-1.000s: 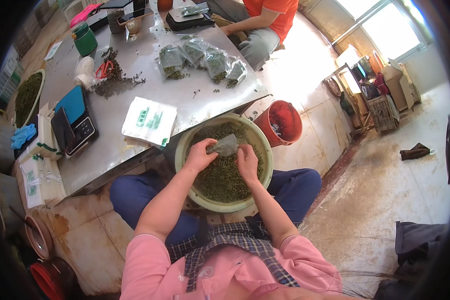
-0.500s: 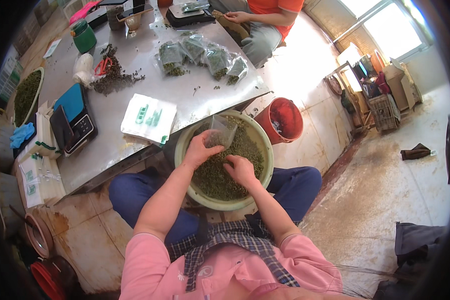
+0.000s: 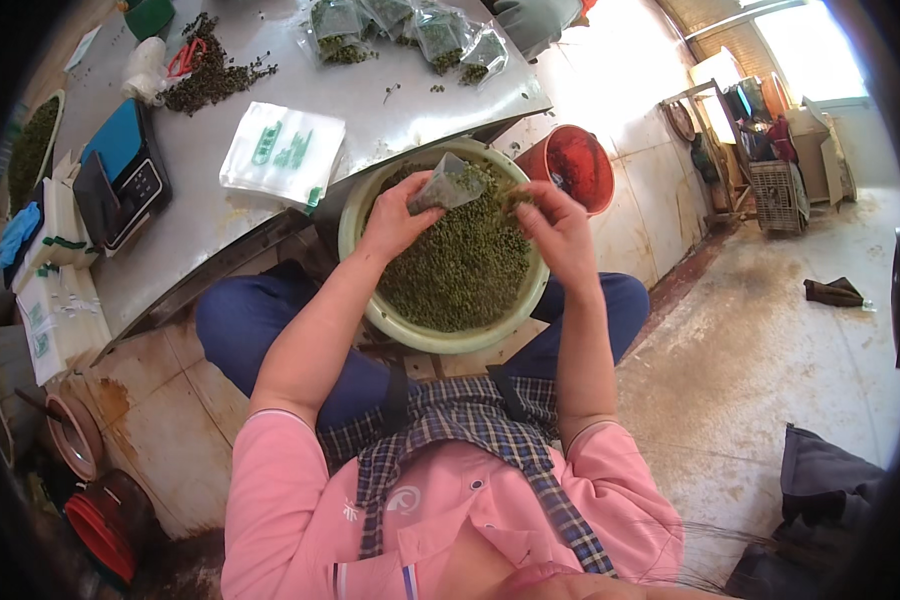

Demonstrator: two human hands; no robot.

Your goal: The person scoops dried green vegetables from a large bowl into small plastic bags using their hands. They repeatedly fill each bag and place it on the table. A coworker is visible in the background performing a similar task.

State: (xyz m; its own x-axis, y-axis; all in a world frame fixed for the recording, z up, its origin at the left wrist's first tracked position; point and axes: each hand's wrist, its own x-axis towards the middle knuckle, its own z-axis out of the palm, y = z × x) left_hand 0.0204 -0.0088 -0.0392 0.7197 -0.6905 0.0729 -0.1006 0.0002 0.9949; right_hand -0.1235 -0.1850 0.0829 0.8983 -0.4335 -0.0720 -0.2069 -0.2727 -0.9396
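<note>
My left hand (image 3: pixel 406 212) is closed round a small clear plastic bag (image 3: pixel 452 186), which tilts over the basin with its mouth toward the right and some green bits in it. Just right of the bag, above the basin's right side, my right hand (image 3: pixel 562 232) is closed with fingertips pinching a small clump of dried green plant bits (image 3: pixel 519 200). Under both hands, a pale green round basin (image 3: pixel 410 338) stands between my knees. Loose green bits (image 3: pixel 460 280) of the same kind fill much of it.
A metal table (image 3: pixel 195 215) bears a stack of white printed bags (image 3: pixel 282 150), filled clear bags (image 3: pixel 440 40), a scale (image 3: pixel 130 180), red scissors (image 3: pixel 185 58) and a dark heap of plant bits (image 3: pixel 215 85). Beside the basin stands a red bucket (image 3: pixel 582 165). A person's grey-trousered leg (image 3: pixel 535 22) shows beyond the table.
My right hand has risen from the heap and moved right, now pinching a clump of green bits. The left hand keeps the bag, now tilted more to the right. My view has shifted downward.
</note>
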